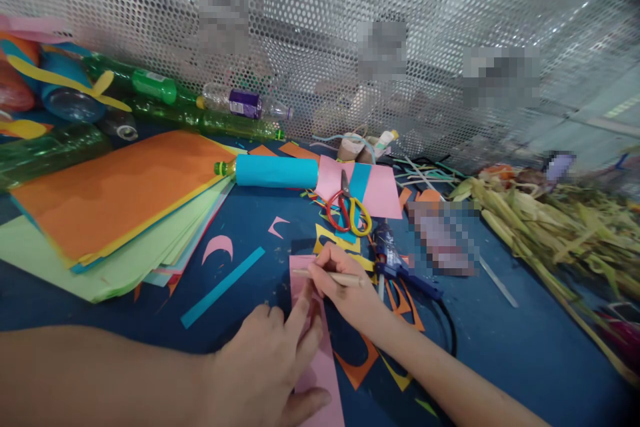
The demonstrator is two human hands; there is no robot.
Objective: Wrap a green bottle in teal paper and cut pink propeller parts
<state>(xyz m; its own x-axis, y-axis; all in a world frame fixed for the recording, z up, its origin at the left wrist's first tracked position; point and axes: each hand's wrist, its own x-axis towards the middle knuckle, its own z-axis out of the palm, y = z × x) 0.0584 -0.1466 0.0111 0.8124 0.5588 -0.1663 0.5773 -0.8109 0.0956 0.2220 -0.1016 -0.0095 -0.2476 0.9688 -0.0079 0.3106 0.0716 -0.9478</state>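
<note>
A long pink paper strip point(320, 383) lies on the blue table at the lower middle. Spread over it from the left, my left hand point(273, 353) rests with its fingers apart and touching the paper. My right hand point(345, 287) pinches a light-coloured pen point(345, 278), its tip over the strip's upper end. Beyond the hands are scissors point(345, 203) with one red and one yellow handle loop, lying on pink and blue paper point(385, 190). Yellow paper scraps point(333, 237) sit just past the right hand. A blue strip point(223, 288) and a pink crescent point(219, 248) lie to the left.
Stacked coloured sheets point(125, 193) cover the left side, with plastic bottles point(200, 117) behind. A blue-wrapped bottle point(277, 172) lies at centre. Right of my right hand are a glue gun point(395, 263) with a black cable and orange scraps point(360, 363). Dried husks point(540, 227) fill the right edge.
</note>
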